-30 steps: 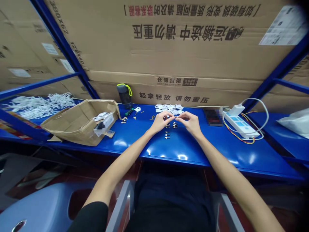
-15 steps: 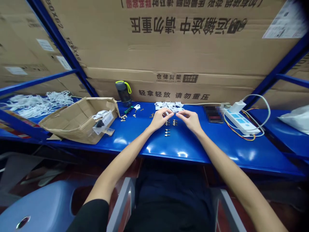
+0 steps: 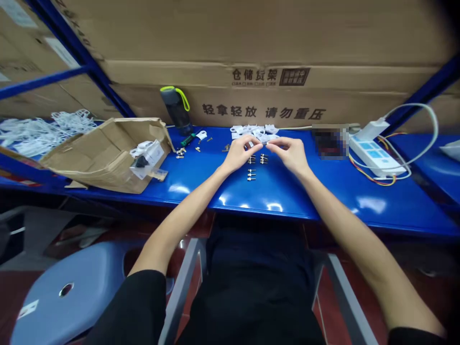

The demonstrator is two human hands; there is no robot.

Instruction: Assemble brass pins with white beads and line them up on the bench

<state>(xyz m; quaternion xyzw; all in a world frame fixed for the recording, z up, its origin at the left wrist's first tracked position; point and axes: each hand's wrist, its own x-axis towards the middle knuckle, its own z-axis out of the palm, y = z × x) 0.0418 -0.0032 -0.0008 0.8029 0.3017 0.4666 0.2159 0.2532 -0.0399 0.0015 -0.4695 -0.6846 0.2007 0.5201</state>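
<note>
Over the blue tabletop, my left hand (image 3: 240, 152) and my right hand (image 3: 290, 154) meet fingertip to fingertip. Both are closed in a pinch on a small screw-like piece (image 3: 265, 143), mostly covered by the fingers. Just below the fingertips lie short rows of small screw-like pieces with pale ends, one group (image 3: 251, 175) nearer me and another (image 3: 264, 158) under my right hand. Behind the hands is a pile of white plastic parts (image 3: 255, 130). Several brass-coloured bits (image 3: 227, 148) lie left of my left hand.
To the left stand an open cardboard box (image 3: 89, 148), a dark bottle (image 3: 178, 112) with a yellow-green strap, a green-handled screwdriver (image 3: 188, 139) and loose small pieces (image 3: 180, 153). A white power strip (image 3: 377, 155) with cables sits right. Cardboard (image 3: 172, 72) walls the back.
My view has tilted downward, so the table and its things appear higher in the picture. Both hands stay pinched together at about the same place over the table.
</note>
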